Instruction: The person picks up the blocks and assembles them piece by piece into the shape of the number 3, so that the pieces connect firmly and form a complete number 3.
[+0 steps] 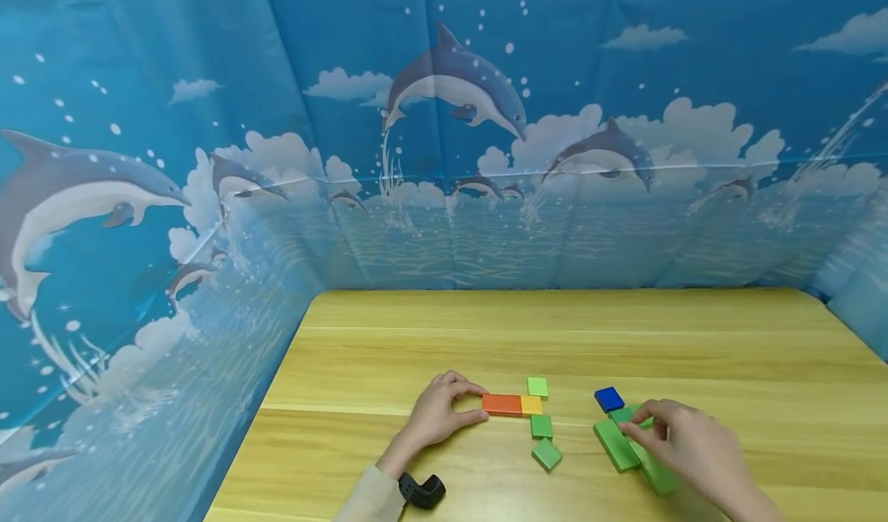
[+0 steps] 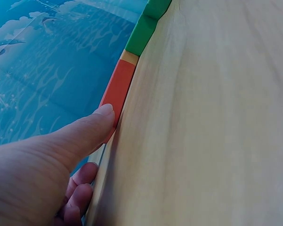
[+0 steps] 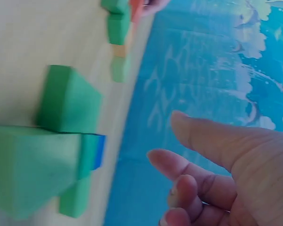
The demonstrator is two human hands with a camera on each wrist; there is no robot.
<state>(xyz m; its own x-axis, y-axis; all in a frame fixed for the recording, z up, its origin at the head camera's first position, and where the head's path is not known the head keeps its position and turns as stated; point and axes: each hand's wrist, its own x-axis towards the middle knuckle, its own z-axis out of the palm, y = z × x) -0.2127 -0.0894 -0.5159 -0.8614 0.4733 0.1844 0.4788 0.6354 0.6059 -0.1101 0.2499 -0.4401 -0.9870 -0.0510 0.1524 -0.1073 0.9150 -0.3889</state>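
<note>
My left hand (image 1: pixel 435 415) pinches the left end of a red rectangular block (image 1: pixel 501 405), thumb on its near side. A small yellow block (image 1: pixel 531 405) touches that block's right end. Behind the yellow one sits a light green square block (image 1: pixel 537 386); a green square block (image 1: pixel 541 427) lies in front. Nearer still, another green block (image 1: pixel 547 456) is turned cornerwise. Over a cluster of green blocks (image 1: pixel 613 445) at the right hovers my right hand (image 1: pixel 694 445). In the right wrist view its thumb and index finger (image 3: pixel 167 162) are apart, with nothing between them.
A blue square block (image 1: pixel 609 399) lies at the far end of the green cluster. The wooden table (image 1: pixel 388 337) reaches back to a dolphin-printed blue curtain (image 1: pixel 416 237), which also rises along the left and right sides. A black band (image 1: pixel 422 492) is at my left wrist.
</note>
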